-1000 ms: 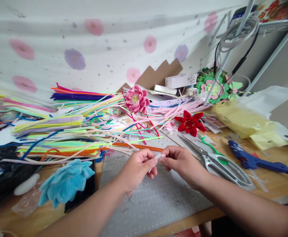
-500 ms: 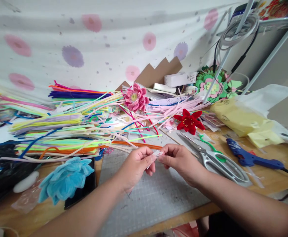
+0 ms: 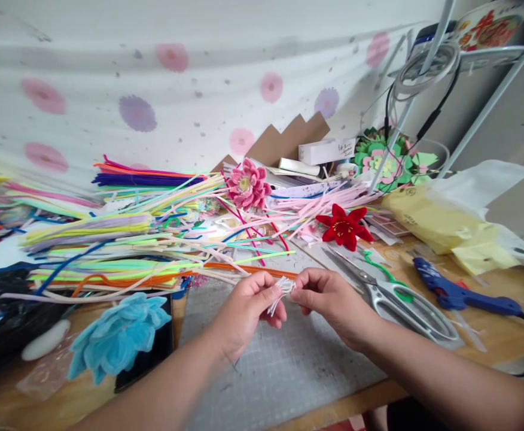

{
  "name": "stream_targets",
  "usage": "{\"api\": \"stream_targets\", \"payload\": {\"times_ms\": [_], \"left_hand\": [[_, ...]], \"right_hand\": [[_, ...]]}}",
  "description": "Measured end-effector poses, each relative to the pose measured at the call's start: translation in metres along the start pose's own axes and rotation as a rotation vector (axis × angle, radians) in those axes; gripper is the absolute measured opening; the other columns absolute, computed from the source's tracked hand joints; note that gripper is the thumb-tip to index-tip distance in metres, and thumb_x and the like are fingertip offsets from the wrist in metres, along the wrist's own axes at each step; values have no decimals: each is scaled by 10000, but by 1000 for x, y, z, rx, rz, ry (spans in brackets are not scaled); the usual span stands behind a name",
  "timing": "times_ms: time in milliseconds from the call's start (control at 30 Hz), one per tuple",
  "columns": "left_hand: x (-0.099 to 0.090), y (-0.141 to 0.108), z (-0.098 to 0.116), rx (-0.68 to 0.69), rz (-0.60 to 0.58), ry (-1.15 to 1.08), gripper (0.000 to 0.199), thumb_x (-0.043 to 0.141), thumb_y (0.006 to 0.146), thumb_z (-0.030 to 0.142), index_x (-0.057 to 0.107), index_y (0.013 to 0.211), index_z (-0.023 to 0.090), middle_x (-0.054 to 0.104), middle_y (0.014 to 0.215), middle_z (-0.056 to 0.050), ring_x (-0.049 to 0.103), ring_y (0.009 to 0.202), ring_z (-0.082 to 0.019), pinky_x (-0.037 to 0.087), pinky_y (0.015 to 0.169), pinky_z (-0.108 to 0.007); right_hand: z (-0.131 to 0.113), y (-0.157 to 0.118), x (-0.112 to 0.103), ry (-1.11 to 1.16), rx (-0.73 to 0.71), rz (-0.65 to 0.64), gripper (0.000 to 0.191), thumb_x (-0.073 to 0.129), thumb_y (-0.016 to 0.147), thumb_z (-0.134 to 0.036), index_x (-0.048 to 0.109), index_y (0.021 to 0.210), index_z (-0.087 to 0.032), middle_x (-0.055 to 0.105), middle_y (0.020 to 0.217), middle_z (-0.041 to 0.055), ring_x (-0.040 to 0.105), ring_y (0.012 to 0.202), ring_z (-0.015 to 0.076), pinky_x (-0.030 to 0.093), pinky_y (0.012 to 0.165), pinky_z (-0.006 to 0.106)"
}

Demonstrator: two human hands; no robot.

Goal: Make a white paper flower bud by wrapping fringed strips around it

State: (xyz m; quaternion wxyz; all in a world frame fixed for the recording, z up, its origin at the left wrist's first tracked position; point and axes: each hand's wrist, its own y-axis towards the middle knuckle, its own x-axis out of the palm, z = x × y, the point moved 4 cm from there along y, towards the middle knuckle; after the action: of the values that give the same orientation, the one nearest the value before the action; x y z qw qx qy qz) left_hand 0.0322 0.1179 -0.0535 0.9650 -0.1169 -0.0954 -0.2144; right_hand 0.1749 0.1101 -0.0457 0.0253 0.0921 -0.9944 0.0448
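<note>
Pinching a small bunch of thin white strands (image 3: 283, 290) between thumb and fingers, a person's left hand (image 3: 248, 305) meets the right hand (image 3: 331, 299), whose thumb and forefinger close on the bunch's right end, above the far part of a grey gridded cutting mat (image 3: 262, 377) on a light wooden table (image 3: 499, 338). Some of the strand ends fan out toward the near left, beside the left thumb. Just right of the right hand lie large silver metal scissors (image 3: 380, 291), blades pointing to the far left; farther right rests a blue glue gun (image 3: 466, 299) with a black cord. Beyond the scissors sits a red fuzzy flower (image 3: 344, 226) with pointed petals, and to its far left a pink many-petalled flower (image 3: 247, 184) with a pale centre. At near left, a large light-blue fuzzy flower (image 3: 117, 335) partly covers a flat black object (image 3: 152, 358). Bundles of multicoloured fuzzy stems (image 3: 104, 227) spread across the left side, while a pale yellow plastic bag (image 3: 441, 218) slumps at far right. Behind hangs a white cloth (image 3: 199, 54) printed with pink and purple flowers.
</note>
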Motion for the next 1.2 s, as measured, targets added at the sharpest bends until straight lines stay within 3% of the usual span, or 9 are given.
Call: {"api": "stream_targets", "payload": {"times_ms": [400,633,1200], "left_hand": [[2,-1,0,-20,-6,-18,230,663,772,334,522,704,166,626,542,8,552,501,-99,411,508,-219],[4,-1,1,-7,-83,0,286,703,730,396,558,741,150,648,604,-10,577,539,-111,450,537,-240],[3,-1,2,21,-21,24,263,679,745,370,534,694,157,630,564,-4,566,514,-104,435,519,-223]], "right_hand": [[0,-2,-1,89,8,-4,266,737,679,-364,571,645,-159,505,526,-49,425,503,85,340,526,246],[3,-1,1,46,-4,2,242,711,691,-344,569,638,-156,511,520,-45,433,504,91,336,526,252],[3,-2,6,90,5,-44,263,716,710,-377,592,691,-146,575,561,-16,460,511,97,344,525,255]]}}
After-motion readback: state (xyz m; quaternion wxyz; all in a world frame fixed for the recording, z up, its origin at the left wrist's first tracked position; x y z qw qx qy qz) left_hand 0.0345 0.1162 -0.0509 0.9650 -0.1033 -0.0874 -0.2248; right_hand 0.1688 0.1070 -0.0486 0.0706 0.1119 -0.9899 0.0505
